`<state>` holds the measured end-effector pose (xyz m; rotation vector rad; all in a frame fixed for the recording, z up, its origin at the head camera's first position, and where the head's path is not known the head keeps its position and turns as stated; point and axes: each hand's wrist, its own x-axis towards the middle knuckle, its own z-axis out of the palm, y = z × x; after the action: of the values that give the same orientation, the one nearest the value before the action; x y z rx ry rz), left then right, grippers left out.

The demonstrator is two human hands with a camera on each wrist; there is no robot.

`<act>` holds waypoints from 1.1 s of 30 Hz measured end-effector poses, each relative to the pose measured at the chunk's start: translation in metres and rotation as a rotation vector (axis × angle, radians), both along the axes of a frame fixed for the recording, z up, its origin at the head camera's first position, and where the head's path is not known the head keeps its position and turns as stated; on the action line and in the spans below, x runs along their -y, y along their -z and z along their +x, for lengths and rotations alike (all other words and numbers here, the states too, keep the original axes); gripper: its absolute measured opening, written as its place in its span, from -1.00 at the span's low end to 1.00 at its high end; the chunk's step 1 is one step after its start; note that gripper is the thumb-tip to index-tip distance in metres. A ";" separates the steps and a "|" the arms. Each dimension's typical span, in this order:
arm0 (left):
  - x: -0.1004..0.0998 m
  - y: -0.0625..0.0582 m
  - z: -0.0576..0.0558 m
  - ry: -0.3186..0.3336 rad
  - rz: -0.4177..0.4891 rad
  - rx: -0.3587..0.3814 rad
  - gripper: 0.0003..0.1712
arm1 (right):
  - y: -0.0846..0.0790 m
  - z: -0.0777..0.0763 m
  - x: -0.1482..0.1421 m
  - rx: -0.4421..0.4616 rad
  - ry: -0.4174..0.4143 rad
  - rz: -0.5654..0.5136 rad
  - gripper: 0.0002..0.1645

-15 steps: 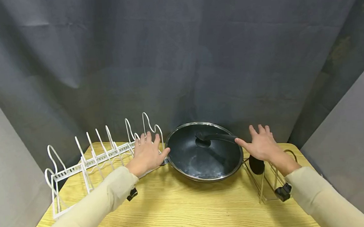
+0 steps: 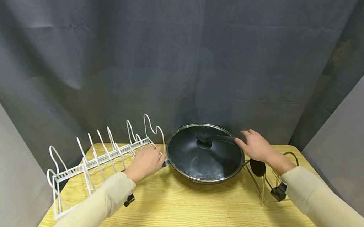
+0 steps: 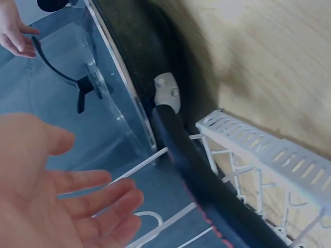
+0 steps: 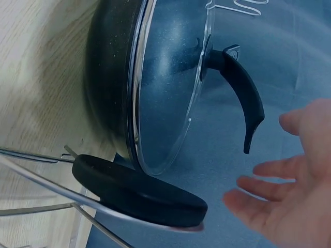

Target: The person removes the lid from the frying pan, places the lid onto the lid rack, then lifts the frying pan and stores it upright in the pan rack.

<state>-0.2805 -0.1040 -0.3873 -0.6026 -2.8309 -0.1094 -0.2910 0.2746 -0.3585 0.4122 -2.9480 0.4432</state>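
A black wok (image 4: 106, 67) stands on the table, covered by a glass lid (image 2: 202, 165) with a metal rim. From the lid's black knob a curved handle (image 2: 219, 138) reaches right. My left hand (image 2: 145, 162) hovers over the wok's long black handle (image 3: 191, 165), its fingers loosely bent and apart from it in the left wrist view. By the tip of the lid handle is my right hand (image 2: 256, 146). Its fingers are relaxed, and the right wrist view shows a gap between them and the lid handle (image 4: 243, 93).
A white wire rack (image 2: 108, 155) with upright loops occupies the left of the wooden table (image 2: 190, 212), close by the wok's handle. At right stands a gold wire rack (image 2: 261, 189) beside a thick black oval piece (image 4: 139, 191). Grey curtain (image 2: 177, 56) hangs behind.
Both hands have lowered slightly, and their spread fingers have bent downward. The left hand has come down toward the wok handle, the right toward the lid handle. Wok and racks stay put.
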 end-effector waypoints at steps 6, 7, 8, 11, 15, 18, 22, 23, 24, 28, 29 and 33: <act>0.007 0.012 -0.007 0.028 0.013 0.090 -0.64 | 0.002 -0.009 0.004 0.024 -0.059 -0.077 -0.46; 0.009 0.014 -0.008 0.034 0.022 0.104 -0.64 | 0.003 -0.010 0.005 0.035 -0.067 -0.093 -0.48; 0.010 0.016 -0.009 0.039 0.030 0.119 -0.65 | 0.003 -0.011 0.006 0.049 -0.074 -0.108 -0.49; 0.014 0.021 -0.011 0.059 0.067 0.140 -0.69 | 0.004 -0.014 0.008 0.099 -0.079 -0.136 -0.49; 0.017 0.023 -0.014 0.068 0.116 0.159 -0.74 | 0.004 -0.020 0.009 0.136 -0.067 -0.156 -0.49; 0.019 0.026 -0.017 0.069 0.128 0.195 -0.73 | 0.006 -0.023 0.010 0.146 -0.062 -0.176 -0.51; 0.021 0.033 -0.023 0.061 0.145 0.269 -0.71 | 0.010 -0.029 0.009 0.199 -0.056 -0.254 -0.54; 0.021 0.035 -0.025 0.058 0.151 0.283 -0.71 | 0.010 -0.031 0.008 0.220 -0.056 -0.284 -0.54; 0.021 0.036 -0.026 0.054 0.155 0.292 -0.72 | 0.011 -0.032 0.008 0.239 -0.054 -0.317 -0.54; 0.022 0.041 -0.031 0.044 0.165 0.311 -0.71 | 0.013 -0.038 0.008 0.300 -0.045 -0.417 -0.50; 0.022 0.042 -0.032 0.042 0.167 0.318 -0.70 | 0.013 -0.040 0.008 0.307 -0.045 -0.424 -0.49; 0.024 0.045 -0.034 0.030 0.169 0.351 -0.66 | 0.012 -0.044 0.009 0.329 -0.043 -0.427 -0.49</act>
<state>-0.3146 -0.1276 -0.4322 -0.6426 -3.1013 -0.5006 -0.3350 0.2655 -0.3704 0.3777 -3.0210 1.2216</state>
